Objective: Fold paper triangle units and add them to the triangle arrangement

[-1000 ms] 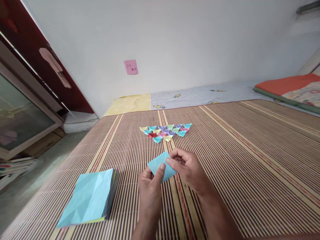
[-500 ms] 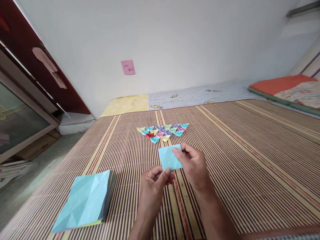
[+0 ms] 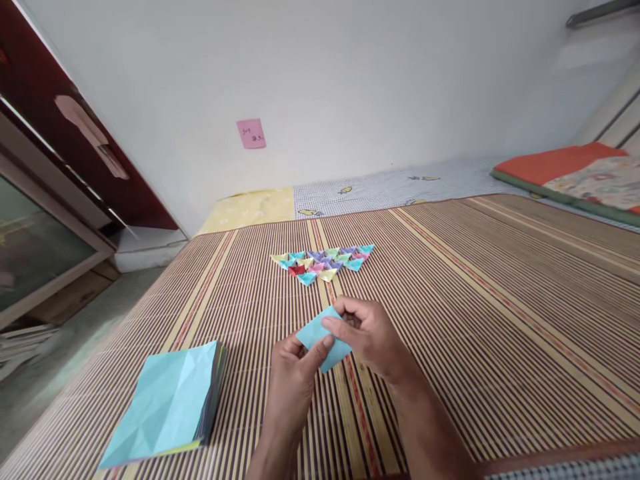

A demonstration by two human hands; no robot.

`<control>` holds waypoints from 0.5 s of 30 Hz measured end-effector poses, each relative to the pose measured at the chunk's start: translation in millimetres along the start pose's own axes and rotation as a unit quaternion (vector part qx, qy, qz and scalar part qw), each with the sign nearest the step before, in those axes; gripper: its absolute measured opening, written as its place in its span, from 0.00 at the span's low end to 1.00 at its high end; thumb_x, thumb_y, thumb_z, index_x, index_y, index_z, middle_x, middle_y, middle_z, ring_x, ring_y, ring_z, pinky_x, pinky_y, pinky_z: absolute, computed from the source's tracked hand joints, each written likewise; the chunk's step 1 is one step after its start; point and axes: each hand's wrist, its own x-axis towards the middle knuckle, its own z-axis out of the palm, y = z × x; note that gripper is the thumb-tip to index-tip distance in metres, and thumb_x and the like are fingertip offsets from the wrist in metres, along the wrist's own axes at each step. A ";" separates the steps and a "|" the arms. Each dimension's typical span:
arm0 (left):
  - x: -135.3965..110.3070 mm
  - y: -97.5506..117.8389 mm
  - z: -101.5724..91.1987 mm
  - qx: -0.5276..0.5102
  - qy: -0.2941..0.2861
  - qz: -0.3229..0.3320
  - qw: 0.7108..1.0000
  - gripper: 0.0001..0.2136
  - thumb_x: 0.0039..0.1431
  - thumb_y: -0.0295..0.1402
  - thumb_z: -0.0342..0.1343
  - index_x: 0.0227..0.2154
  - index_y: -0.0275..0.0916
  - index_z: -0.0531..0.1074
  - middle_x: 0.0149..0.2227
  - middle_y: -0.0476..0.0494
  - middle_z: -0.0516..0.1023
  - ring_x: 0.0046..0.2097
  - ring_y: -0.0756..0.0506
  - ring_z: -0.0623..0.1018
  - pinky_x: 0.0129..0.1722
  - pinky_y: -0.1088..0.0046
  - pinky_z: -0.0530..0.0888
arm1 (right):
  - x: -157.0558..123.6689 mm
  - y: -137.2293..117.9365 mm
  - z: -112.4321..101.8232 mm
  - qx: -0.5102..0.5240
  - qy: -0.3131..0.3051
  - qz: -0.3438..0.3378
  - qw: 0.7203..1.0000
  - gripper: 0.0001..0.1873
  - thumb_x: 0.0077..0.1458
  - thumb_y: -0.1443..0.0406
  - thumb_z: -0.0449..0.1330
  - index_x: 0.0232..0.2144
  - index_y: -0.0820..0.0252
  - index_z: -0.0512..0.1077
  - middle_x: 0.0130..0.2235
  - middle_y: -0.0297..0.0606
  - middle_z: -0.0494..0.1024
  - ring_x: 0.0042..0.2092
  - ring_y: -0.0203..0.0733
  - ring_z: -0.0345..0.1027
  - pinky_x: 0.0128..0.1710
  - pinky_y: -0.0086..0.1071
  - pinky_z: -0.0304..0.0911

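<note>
Between my two hands is a small light-blue square of paper (image 3: 315, 329), turned with one corner toward me and held just above the striped mat. My left hand (image 3: 297, 363) pinches its lower left part, thumb on top and fingers underneath. From the right, my right hand (image 3: 367, 333) grips the opposite side, with its thumb lying across the paper's face. The fingertips behind the paper are hidden. Beyond my hands, several little folded paper boats (image 3: 325, 261) in mixed colours stand in close rows on the mat.
A thick stack of coloured paper (image 3: 163, 400), light blue on top, lies at the left on the bamboo mat (image 3: 465, 320). Folded orange and floral bedding (image 3: 565, 170) rests at the far right. A pink note (image 3: 251, 134) is stuck on the wall behind.
The light-blue paper has come nearer and left, and has been turned from lying squarely to standing cornerwise. My right hand has moved left, close beside my left hand.
</note>
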 end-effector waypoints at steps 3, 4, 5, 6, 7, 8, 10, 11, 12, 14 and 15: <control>-0.3 2.7 -0.6 0.029 -0.013 0.006 0.999 0.10 0.54 0.39 0.69 0.31 0.36 0.84 0.29 0.45 0.81 0.33 0.46 0.76 0.37 0.71 0.73 | -0.3 1.9 -1.5 0.022 -0.033 0.027 0.999 0.14 0.55 0.61 0.68 0.24 0.59 0.68 0.25 0.27 0.62 0.27 0.33 0.55 0.25 0.28 0.52; -0.1 4.1 -1.5 0.040 -0.017 0.005 0.999 0.10 0.54 0.40 0.69 0.30 0.36 0.84 0.28 0.46 0.80 0.32 0.47 0.75 0.35 0.72 0.72 | -0.7 2.4 -2.1 0.020 -0.035 0.030 0.999 0.16 0.55 0.60 0.68 0.23 0.58 0.66 0.24 0.26 0.61 0.26 0.33 0.53 0.25 0.28 0.51; 0.4 5.7 -3.1 0.055 -0.027 0.003 0.998 0.11 0.54 0.40 0.69 0.29 0.36 0.83 0.28 0.46 0.79 0.31 0.47 0.74 0.34 0.72 0.71 | -1.0 2.8 -2.5 0.014 -0.032 0.032 0.999 0.18 0.54 0.60 0.68 0.22 0.58 0.65 0.24 0.26 0.59 0.26 0.33 0.52 0.25 0.28 0.49; 1.0 7.4 -5.3 0.070 -0.038 0.002 0.997 0.12 0.55 0.41 0.69 0.28 0.36 0.82 0.27 0.46 0.78 0.30 0.48 0.72 0.33 0.73 0.70 | -1.4 3.1 -2.8 0.008 -0.028 0.032 0.999 0.19 0.55 0.59 0.68 0.21 0.58 0.63 0.24 0.26 0.58 0.26 0.33 0.51 0.24 0.29 0.48; 1.7 9.0 -8.2 0.087 -0.050 0.003 0.995 0.12 0.56 0.41 0.68 0.27 0.36 0.81 0.27 0.46 0.77 0.30 0.48 0.71 0.32 0.73 0.69 | -1.6 3.4 -2.8 0.004 -0.026 0.031 0.999 0.20 0.55 0.58 0.68 0.21 0.58 0.63 0.24 0.26 0.57 0.26 0.33 0.51 0.24 0.29 0.48; 2.5 10.4 -11.8 0.102 -0.056 0.009 0.993 0.13 0.57 0.42 0.67 0.27 0.36 0.80 0.26 0.47 0.75 0.30 0.48 0.71 0.31 0.73 0.68 | -1.8 3.8 -2.8 0.004 -0.026 0.031 0.999 0.21 0.56 0.58 0.68 0.21 0.58 0.63 0.24 0.26 0.57 0.26 0.33 0.51 0.24 0.29 0.48; 4.3 12.2 -19.5 0.124 -0.038 0.034 0.991 0.13 0.59 0.42 0.66 0.26 0.37 0.79 0.25 0.48 0.73 0.30 0.48 0.69 0.31 0.74 0.67 | -1.7 5.0 -2.5 0.002 -0.034 0.032 0.999 0.20 0.56 0.57 0.67 0.22 0.58 0.64 0.24 0.26 0.58 0.26 0.33 0.51 0.24 0.29 0.47; 5.1 12.5 -23.0 0.128 -0.015 0.049 0.990 0.14 0.59 0.42 0.65 0.25 0.37 0.78 0.24 0.49 0.72 0.29 0.49 0.69 0.30 0.74 0.66 | -1.4 5.8 -2.4 -0.001 -0.036 0.034 0.999 0.19 0.56 0.57 0.67 0.22 0.58 0.65 0.24 0.26 0.58 0.26 0.33 0.51 0.24 0.29 0.47; 5.9 12.5 -25.6 0.123 0.010 0.064 0.990 0.14 0.59 0.42 0.65 0.24 0.37 0.77 0.23 0.49 0.71 0.29 0.49 0.68 0.30 0.75 0.66 | -0.9 6.7 -2.2 -0.006 -0.035 0.036 0.999 0.19 0.56 0.57 0.67 0.22 0.58 0.66 0.23 0.26 0.58 0.26 0.33 0.51 0.24 0.29 0.47; 6.8 11.5 -27.5 0.096 0.035 0.074 0.992 0.14 0.59 0.43 0.65 0.25 0.38 0.78 0.24 0.50 0.72 0.29 0.50 0.68 0.30 0.76 0.67 | 0.1 8.4 -1.7 -0.016 -0.022 0.043 0.999 0.18 0.55 0.57 0.67 0.22 0.58 0.66 0.23 0.26 0.58 0.25 0.33 0.51 0.24 0.29 0.47; 6.9 10.8 -26.6 0.077 0.030 0.065 0.994 0.14 0.58 0.43 0.66 0.27 0.38 0.79 0.25 0.49 0.73 0.29 0.50 0.69 0.30 0.76 0.67 | 0.5 8.8 -1.5 -0.019 -0.014 0.046 0.999 0.18 0.55 0.57 0.67 0.23 0.58 0.66 0.23 0.26 0.58 0.25 0.33 0.51 0.24 0.29 0.47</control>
